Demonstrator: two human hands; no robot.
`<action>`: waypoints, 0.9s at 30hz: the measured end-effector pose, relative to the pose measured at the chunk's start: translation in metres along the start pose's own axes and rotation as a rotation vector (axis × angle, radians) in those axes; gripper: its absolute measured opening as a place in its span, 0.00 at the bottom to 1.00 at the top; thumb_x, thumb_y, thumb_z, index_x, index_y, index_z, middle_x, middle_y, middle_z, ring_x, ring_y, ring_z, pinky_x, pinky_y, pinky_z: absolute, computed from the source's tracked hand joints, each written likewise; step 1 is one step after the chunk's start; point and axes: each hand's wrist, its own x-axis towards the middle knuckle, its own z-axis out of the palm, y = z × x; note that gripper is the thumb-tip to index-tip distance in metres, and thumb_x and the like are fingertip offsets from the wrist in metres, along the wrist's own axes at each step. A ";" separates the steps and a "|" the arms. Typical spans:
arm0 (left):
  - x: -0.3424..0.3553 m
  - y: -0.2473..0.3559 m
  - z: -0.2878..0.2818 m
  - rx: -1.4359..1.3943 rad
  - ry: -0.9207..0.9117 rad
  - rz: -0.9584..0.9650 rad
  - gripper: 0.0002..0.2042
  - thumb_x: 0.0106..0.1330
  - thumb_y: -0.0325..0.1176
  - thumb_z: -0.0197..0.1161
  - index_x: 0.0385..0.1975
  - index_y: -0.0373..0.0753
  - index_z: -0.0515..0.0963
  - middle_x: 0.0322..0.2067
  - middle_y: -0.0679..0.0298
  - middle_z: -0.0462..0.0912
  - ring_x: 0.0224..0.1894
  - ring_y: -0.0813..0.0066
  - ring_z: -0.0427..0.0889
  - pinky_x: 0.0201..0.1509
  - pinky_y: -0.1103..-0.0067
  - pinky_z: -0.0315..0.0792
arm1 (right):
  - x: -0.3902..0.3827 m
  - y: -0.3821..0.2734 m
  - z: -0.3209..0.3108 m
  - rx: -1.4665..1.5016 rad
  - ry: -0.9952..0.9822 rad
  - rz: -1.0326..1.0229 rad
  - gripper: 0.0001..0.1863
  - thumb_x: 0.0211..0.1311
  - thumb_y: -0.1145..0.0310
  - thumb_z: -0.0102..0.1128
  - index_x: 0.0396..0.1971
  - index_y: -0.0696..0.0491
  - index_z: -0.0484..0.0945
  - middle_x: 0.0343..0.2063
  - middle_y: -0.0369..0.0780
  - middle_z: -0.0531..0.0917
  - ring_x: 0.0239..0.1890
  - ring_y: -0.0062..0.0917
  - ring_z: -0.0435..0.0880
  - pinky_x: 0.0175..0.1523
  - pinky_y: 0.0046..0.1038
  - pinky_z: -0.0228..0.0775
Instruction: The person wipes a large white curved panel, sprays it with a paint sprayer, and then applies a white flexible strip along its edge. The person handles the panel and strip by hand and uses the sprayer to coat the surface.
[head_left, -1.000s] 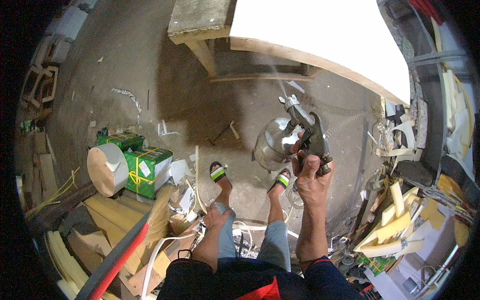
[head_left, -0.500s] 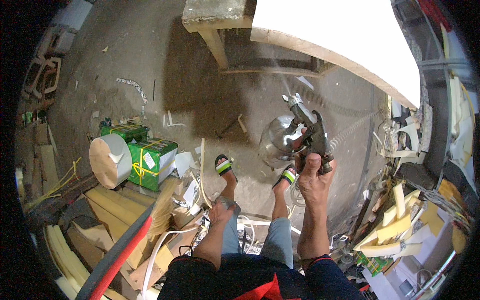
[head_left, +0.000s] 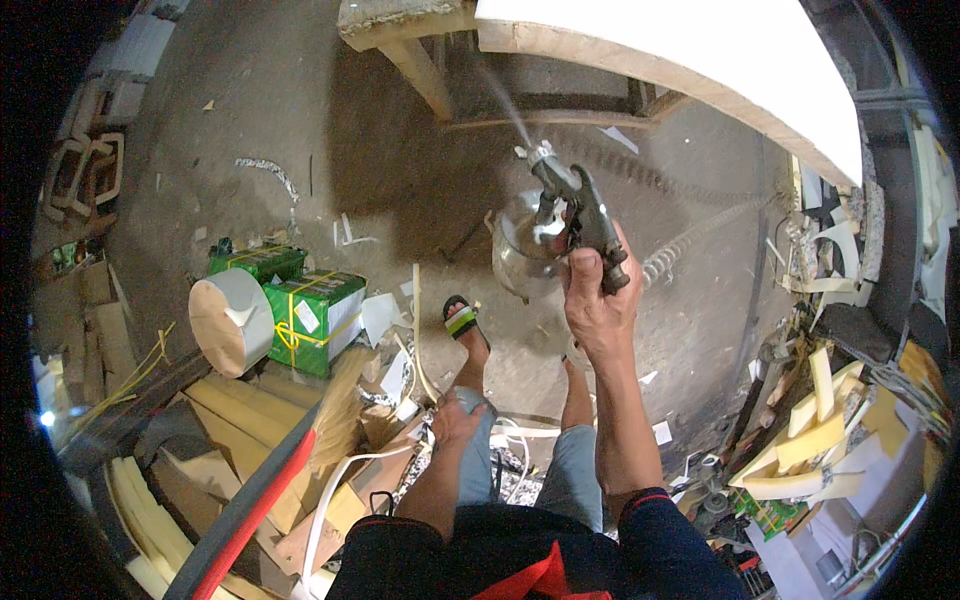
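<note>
One spray gun (head_left: 593, 218) fills the right hand's (head_left: 603, 308) curled fingers (head_left: 586, 266); the left hand's (head_left: 456, 422) drape a knee (head_left: 471, 398).

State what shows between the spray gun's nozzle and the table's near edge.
In the head view, a pale spray streak lies between nozzle and edge; a wooden rail shows behind it.

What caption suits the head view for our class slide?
Right hand grips a spray gun, mist leaving its nozzle; left hand rests on the left leg.

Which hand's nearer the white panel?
Right. The right hand is out in front, short of the white panel, gripping the spray gun; the left hand is farther back, on the left leg.
</note>
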 end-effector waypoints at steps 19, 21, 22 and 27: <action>-0.005 0.016 0.010 0.097 0.020 0.002 0.44 0.54 0.59 0.72 0.66 0.37 0.66 0.58 0.42 0.75 0.57 0.41 0.79 0.59 0.56 0.75 | -0.019 0.016 -0.087 0.067 0.249 0.052 0.36 0.63 0.37 0.63 0.48 0.59 0.77 0.29 0.30 0.79 0.33 0.15 0.74 0.37 0.20 0.67; -0.003 0.015 0.016 0.119 0.057 0.036 0.44 0.54 0.59 0.73 0.66 0.37 0.66 0.57 0.43 0.76 0.56 0.41 0.79 0.58 0.56 0.76 | -0.021 0.017 -0.100 0.065 0.272 0.041 0.36 0.63 0.37 0.63 0.49 0.60 0.78 0.30 0.32 0.80 0.29 0.13 0.73 0.33 0.19 0.65; -0.002 0.014 0.019 0.122 0.071 0.056 0.44 0.54 0.58 0.73 0.65 0.37 0.66 0.56 0.43 0.76 0.56 0.41 0.79 0.58 0.56 0.76 | -0.022 0.018 -0.105 0.076 0.295 0.022 0.37 0.63 0.37 0.63 0.50 0.60 0.79 0.30 0.33 0.81 0.25 0.12 0.72 0.28 0.17 0.62; -0.006 0.025 0.022 0.163 0.065 0.061 0.44 0.53 0.58 0.74 0.65 0.38 0.67 0.54 0.44 0.77 0.55 0.43 0.80 0.57 0.58 0.76 | -0.023 0.021 -0.138 0.164 0.362 -0.015 0.36 0.64 0.38 0.63 0.51 0.60 0.77 0.33 0.37 0.81 0.23 0.12 0.71 0.26 0.16 0.62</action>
